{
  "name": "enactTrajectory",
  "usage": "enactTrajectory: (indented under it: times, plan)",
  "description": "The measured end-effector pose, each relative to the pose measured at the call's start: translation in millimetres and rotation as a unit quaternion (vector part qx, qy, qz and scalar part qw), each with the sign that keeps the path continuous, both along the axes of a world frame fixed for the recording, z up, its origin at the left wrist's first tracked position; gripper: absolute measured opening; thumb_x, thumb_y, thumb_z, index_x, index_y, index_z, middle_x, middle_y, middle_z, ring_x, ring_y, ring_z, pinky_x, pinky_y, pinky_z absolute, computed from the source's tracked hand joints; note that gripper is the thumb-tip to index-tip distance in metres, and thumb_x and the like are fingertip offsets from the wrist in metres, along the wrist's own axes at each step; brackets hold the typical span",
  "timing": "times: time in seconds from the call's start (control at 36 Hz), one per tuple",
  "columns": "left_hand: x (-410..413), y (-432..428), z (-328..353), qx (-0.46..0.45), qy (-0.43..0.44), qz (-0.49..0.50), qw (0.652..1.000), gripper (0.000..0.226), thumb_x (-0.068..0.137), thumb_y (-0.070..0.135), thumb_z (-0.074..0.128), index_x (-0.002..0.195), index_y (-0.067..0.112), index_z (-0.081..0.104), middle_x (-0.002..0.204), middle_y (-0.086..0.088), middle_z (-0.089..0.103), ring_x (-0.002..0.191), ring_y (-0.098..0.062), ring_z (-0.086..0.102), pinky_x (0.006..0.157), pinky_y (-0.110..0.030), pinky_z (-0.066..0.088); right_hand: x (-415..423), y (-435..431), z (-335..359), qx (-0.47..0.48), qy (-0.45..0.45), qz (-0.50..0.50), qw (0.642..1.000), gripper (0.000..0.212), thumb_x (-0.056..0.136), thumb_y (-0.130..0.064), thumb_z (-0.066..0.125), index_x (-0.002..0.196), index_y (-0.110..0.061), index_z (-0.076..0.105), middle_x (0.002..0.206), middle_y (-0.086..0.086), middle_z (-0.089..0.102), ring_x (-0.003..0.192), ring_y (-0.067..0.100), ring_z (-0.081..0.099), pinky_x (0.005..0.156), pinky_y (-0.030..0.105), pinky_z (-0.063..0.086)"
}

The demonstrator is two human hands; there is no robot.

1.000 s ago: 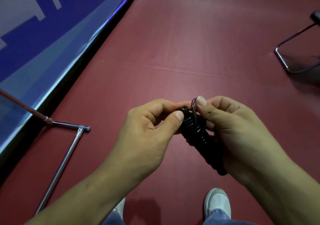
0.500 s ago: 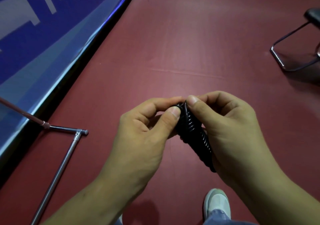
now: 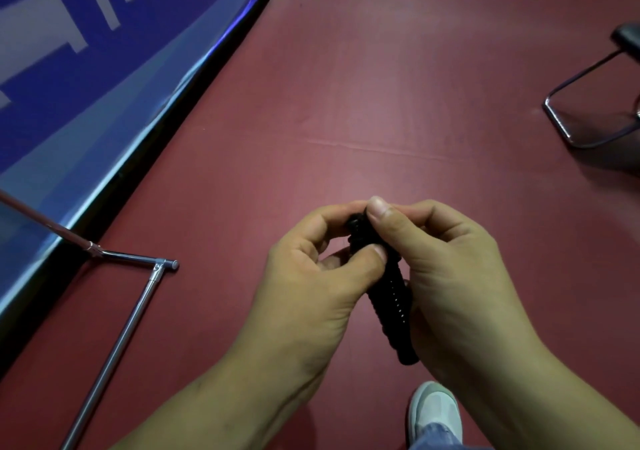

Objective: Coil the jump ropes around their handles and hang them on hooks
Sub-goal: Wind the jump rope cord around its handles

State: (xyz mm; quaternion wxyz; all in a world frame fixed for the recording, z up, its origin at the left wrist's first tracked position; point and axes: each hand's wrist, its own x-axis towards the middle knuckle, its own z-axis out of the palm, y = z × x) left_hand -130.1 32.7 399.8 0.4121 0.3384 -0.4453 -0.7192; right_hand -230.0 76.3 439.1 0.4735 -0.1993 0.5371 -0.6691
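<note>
A black jump rope [image 3: 389, 297] is wound tightly around its handles into a short bundle, held upright and tilted between both hands above the red floor. My right hand [image 3: 450, 276] cups the bundle from the right, its thumb pressing on the top end. My left hand [image 3: 311, 286] pinches the upper part from the left with thumb and fingers. The bundle's top end is mostly hidden by my fingers. No hook shows in view.
A metal rack base [image 3: 138, 304] of chrome tubes lies on the floor at lower left, beside a blue banner wall [image 3: 86, 78]. A chair's chrome frame [image 3: 571, 130] stands at the right edge. My white shoe [image 3: 434, 411] is below my hands.
A thin loop that stood up at the bundle's top a second ago is gone from sight under my right thumb. Both hands have shifted slightly up and closed in on the top end.
</note>
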Motion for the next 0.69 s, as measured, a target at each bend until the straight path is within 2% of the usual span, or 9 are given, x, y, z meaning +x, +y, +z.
enactTrajectory:
  times: [0.06, 0.08, 0.17, 0.31, 0.42, 0.5, 0.56, 0.61, 0.69]
  plan:
    - [-1, 0, -1, 0.014, 0.020, -0.015, 1.000, 0.039, 0.079, 0.005, 0.070, 0.116, 0.017, 0.072, 0.122, -0.013, 0.071, 0.114, -0.036, 0.069, 0.106, -0.057, 0.049, 2, 0, 2, -0.008, -0.006, -0.008, 1.000, 0.014, 0.086, -0.011, 0.074, 0.081, 0.000, 0.067, 0.078, 0.023, 0.072, 0.065, 0.035, 0.070, 0.062, 0.044, 0.061]
    - [-2, 1, -2, 0.027, 0.035, -0.025, 0.999, 0.043, 0.079, 0.004, 0.069, 0.120, 0.016, 0.070, 0.123, -0.016, 0.070, 0.118, -0.038, 0.066, 0.109, -0.055, 0.047, 4, 0, 4, -0.009, -0.015, -0.010, 1.000, 0.014, 0.086, -0.010, 0.074, 0.082, 0.001, 0.066, 0.077, 0.023, 0.072, 0.060, 0.033, 0.070, 0.058, 0.042, 0.061]
    - [-3, 4, 0, 0.059, 0.066, -0.063, 0.994, 0.047, 0.082, 0.006, 0.064, 0.129, 0.008, 0.063, 0.124, -0.019, 0.070, 0.126, -0.035, 0.061, 0.114, -0.044, 0.043, 7, 0, 5, -0.003, -0.040, -0.022, 0.999, 0.014, 0.086, -0.012, 0.072, 0.081, -0.004, 0.062, 0.068, 0.014, 0.069, 0.043, 0.017, 0.059, 0.038, 0.022, 0.045]
    - [-6, 11, 0, 0.058, 0.055, -0.102, 0.992, 0.038, 0.089, 0.014, 0.054, 0.123, 0.013, 0.070, 0.120, -0.016, 0.072, 0.122, -0.030, 0.065, 0.106, -0.041, 0.051, 10, -2, -6, -0.007, -0.071, -0.041, 0.997, 0.019, 0.089, -0.014, 0.071, 0.074, -0.013, 0.058, 0.070, 0.008, 0.063, 0.058, 0.015, 0.060, 0.049, 0.027, 0.051]
    - [-8, 13, -1, -0.010, -0.052, -0.065, 0.996, 0.031, 0.090, 0.032, 0.051, 0.116, 0.033, 0.068, 0.114, -0.011, 0.074, 0.114, -0.040, 0.065, 0.103, -0.067, 0.046, 11, -2, -7, -0.008, -0.074, -0.033, 0.997, 0.019, 0.089, -0.016, 0.070, 0.074, -0.015, 0.060, 0.072, 0.007, 0.062, 0.055, 0.014, 0.060, 0.046, 0.025, 0.049]
    - [-6, 11, -2, -0.081, -0.113, -0.063, 0.988, 0.030, 0.091, 0.040, 0.047, 0.117, 0.039, 0.061, 0.108, 0.002, 0.075, 0.106, -0.025, 0.070, 0.098, -0.059, 0.051, 11, -2, -8, -0.017, -0.087, -0.018, 0.996, 0.015, 0.089, -0.016, 0.068, 0.078, -0.013, 0.059, 0.065, 0.004, 0.059, 0.046, 0.009, 0.055, 0.043, 0.022, 0.046]
    - [-4, 7, -1, -0.088, -0.104, -0.062, 0.989, 0.028, 0.091, 0.038, 0.047, 0.115, 0.035, 0.062, 0.102, 0.000, 0.076, 0.096, -0.021, 0.072, 0.091, -0.054, 0.057, 5, -3, -7, -0.009, -0.061, 0.020, 0.998, 0.014, 0.084, -0.021, 0.070, 0.079, -0.014, 0.059, 0.062, 0.002, 0.055, 0.046, 0.010, 0.051, 0.043, 0.024, 0.041]
    - [0, 0, 5, -0.058, -0.056, -0.067, 0.995, 0.030, 0.089, 0.031, 0.048, 0.115, 0.023, 0.062, 0.087, -0.005, 0.073, 0.079, -0.021, 0.069, 0.073, -0.043, 0.061, -4, -3, -3, 0.010, -0.021, 0.071, 0.997, 0.014, 0.079, -0.026, 0.072, 0.078, -0.017, 0.061, 0.068, 0.003, 0.054, 0.053, 0.016, 0.048, 0.047, 0.029, 0.036]
    - [12, -13, 10, -0.039, -0.011, -0.079, 0.996, 0.029, 0.089, 0.027, 0.049, 0.111, 0.016, 0.065, 0.081, -0.010, 0.068, 0.065, -0.033, 0.061, 0.054, -0.037, 0.053, -16, -3, 2, 0.012, 0.044, 0.110, 0.993, 0.014, 0.082, -0.022, 0.072, 0.080, -0.012, 0.062, 0.074, 0.008, 0.060, 0.062, 0.025, 0.054, 0.053, 0.037, 0.052]
